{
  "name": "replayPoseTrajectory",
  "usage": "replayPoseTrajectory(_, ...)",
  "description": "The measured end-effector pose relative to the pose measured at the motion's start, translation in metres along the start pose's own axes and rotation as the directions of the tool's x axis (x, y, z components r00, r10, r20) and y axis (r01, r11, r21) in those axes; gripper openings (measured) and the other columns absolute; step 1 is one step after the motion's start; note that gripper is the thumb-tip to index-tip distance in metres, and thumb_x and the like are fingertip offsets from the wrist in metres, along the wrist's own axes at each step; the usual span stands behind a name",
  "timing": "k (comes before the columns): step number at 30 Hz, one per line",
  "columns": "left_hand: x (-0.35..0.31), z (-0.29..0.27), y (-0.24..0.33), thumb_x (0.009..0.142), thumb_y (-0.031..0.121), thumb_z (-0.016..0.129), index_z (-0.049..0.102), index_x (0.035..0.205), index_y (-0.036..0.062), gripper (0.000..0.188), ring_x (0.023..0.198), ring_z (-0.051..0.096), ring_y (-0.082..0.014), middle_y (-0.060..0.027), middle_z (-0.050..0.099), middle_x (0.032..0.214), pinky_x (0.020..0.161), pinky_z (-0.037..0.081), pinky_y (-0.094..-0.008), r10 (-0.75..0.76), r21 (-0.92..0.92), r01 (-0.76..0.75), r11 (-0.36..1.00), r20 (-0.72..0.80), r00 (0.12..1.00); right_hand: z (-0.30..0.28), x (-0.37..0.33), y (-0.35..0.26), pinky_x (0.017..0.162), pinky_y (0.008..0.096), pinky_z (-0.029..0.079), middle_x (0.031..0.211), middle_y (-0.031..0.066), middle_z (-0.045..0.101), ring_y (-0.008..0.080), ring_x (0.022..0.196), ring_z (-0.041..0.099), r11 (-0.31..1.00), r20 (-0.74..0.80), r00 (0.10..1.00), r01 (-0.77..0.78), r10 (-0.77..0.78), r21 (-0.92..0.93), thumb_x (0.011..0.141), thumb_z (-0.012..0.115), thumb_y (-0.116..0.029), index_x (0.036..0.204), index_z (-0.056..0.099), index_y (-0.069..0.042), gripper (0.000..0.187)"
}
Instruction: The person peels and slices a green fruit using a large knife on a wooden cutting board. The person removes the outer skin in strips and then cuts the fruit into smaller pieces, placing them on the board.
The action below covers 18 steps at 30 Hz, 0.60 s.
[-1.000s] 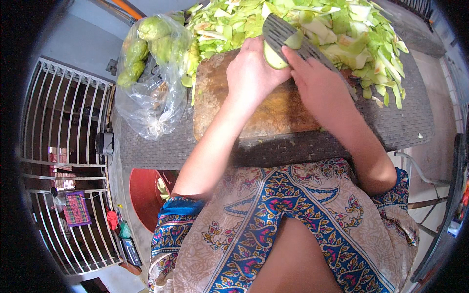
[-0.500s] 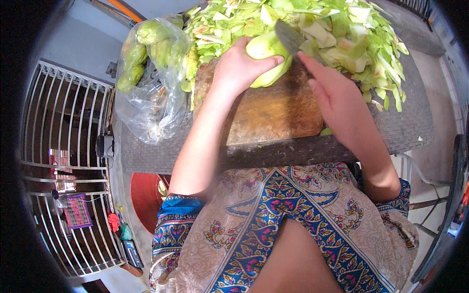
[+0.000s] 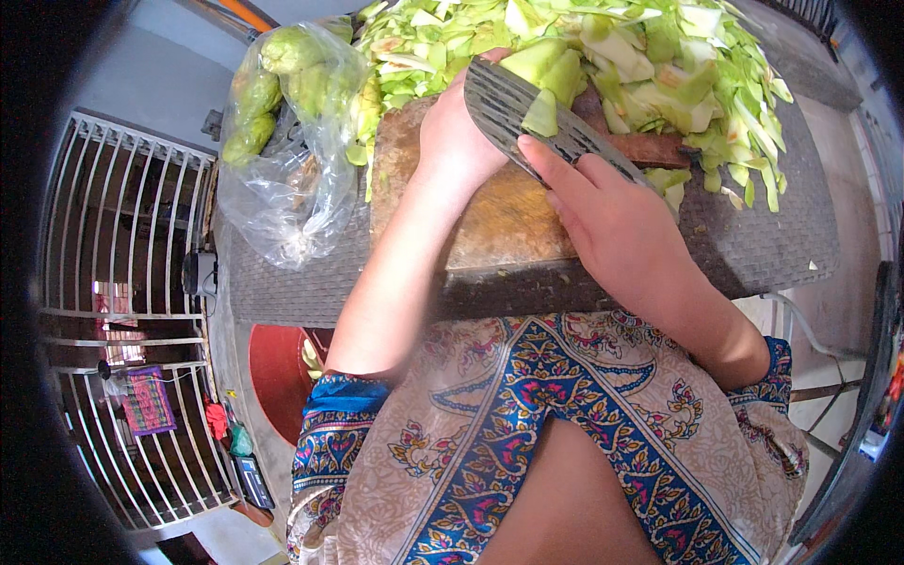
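Observation:
My left hand (image 3: 459,135) is closed round a pale green peeled chayote (image 3: 548,68) above the worn wooden cutting board (image 3: 513,221). The blade hides the thumb and part of the chayote. In my right hand (image 3: 617,221) is a broad-bladed knife (image 3: 497,102), its wet, streaked face turned up and its handle hidden in the grip. A small green slice (image 3: 540,115) clings to the blade. The knife slants across in front of the chayote, its tip end close to my left hand.
A large heap of chayote peelings (image 3: 697,85) covers the far side of the woven-topped table (image 3: 763,250). At left, a clear plastic bag (image 3: 292,212) holds several green chayotes (image 3: 250,139). A red basin (image 3: 278,377) sits below the table's edge, beside a barred white grille (image 3: 132,330).
The knife has come toward me and left, its broad face now showing with a slice on it. The right hand has lowered; the chayote has tipped away behind the blade.

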<state>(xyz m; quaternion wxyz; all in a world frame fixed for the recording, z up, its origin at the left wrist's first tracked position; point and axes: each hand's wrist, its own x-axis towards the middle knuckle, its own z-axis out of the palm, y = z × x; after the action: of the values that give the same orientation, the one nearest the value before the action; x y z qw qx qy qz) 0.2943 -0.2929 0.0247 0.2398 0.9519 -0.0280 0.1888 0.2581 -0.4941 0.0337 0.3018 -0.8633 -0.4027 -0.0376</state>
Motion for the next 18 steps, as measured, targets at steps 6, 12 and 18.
replayPoseTrajectory(6, 0.002, 0.001, 0.001, 0.075, 0.039, 0.07, 0.054, 0.129, 0.0112, 0.063, 0.106, 0.064, -0.0258, -0.0125, 0.066, 0.115, 0.089, 0.05, -0.035, -0.028, 0.055, 0.028, 0.998, -0.005, 1.0, 0.006, 0.001, 0.006, 0.06, 0.0429, 0.049, 0.085, 0.0143, 0.053, 0.0351, 0.07, 0.059, 0.999, -0.022, 0.999, 0.028, -0.029, -0.018, 0.089, 0.053, -0.009, 0.139, 0.043, -0.017, 0.051)
replayPoseTrajectory(12, 0.01, -0.005, -0.006, 0.072, 0.046, 0.07, 0.057, 0.124, 0.0075, 0.066, 0.104, 0.063, -0.033, -0.0177, 0.065, 0.112, 0.086, 0.051, -0.0396, -0.115, 0.041, 0.113, 0.993, 0.048, 0.992, 0.003, 0.001, 0.011, 0.069, 0.0411, 0.047, 0.089, 0.0165, 0.054, 0.036, 0.079, 0.057, 0.993, -0.034, 0.998, -0.042, 0.046, 0.109, 0.092, 0.053, -0.01, 0.14, 0.043, -0.018, 0.05)
replayPoseTrajectory(18, 0.011, -0.004, -0.015, 0.06, 0.052, 0.079, 0.054, 0.117, -0.0047, 0.084, 0.101, 0.065, -0.0365, -0.0269, 0.065, 0.106, 0.087, 0.051, -0.0411, -0.234, 0.044, 0.233, 0.971, 0.015, 0.972, -0.007, 0.002, 0.015, 0.071, 0.0395, 0.046, 0.087, 0.0178, 0.054, 0.0358, 0.078, 0.056, 0.98, -0.058, 0.993, -0.089, 0.101, 0.178, 0.093, 0.052, -0.008, 0.138, 0.047, -0.016, 0.046)
